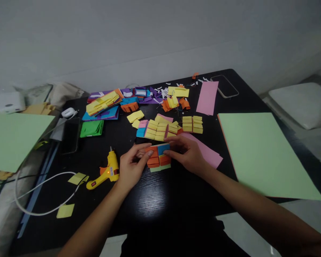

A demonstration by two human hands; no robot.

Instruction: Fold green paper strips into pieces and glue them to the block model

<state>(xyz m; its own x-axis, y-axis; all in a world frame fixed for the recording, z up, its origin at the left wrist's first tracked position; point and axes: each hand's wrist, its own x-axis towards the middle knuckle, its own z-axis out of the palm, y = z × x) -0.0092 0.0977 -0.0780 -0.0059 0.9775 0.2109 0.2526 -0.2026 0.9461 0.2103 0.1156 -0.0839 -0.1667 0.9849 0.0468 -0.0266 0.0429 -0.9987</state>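
Observation:
Between both hands, above the table's middle, is a small paper piece point(153, 161) covered with orange folded strips, a blue one at its upper right and a light green edge below. My left hand point(135, 162) pinches its left side with thumb and fingers. At the upper right, my right hand point(186, 151) grips it by the blue strip. Just beyond lie paper pieces with yellow strips point(160, 129), one with pink and blue strips at its left end. A yellow glue gun point(108, 171) with a lit orange light lies left of my left hand.
Green sheets point(262, 153) lie at right, pink paper point(207, 98) and a phone point(224, 86) behind. Coloured paper stacks point(104, 103), a green bundle point(92, 128) and scraps point(163, 93) line the back. A white cable point(42, 214) loops at left beside a dark phone point(70, 135).

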